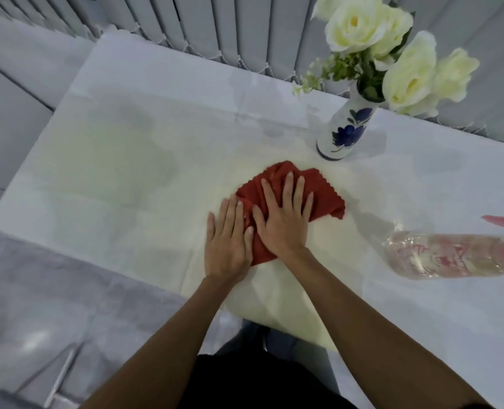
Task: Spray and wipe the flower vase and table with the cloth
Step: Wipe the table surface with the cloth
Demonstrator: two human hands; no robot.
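Both hands press flat on a crumpled red cloth [289, 202] lying near the middle of the white surface [112, 172]. The right hand [283, 219] lies on the cloth with fingers spread and extended, gripping nothing; the left hand [228, 240], fingers straight and together, rests just beside it, covering the cloth's left edge. The blue-flowered white vase [348, 128] holding cream roses [360, 28] stands upright beyond the cloth, apart from it. A clear spray bottle [451, 255] lies on its side at right
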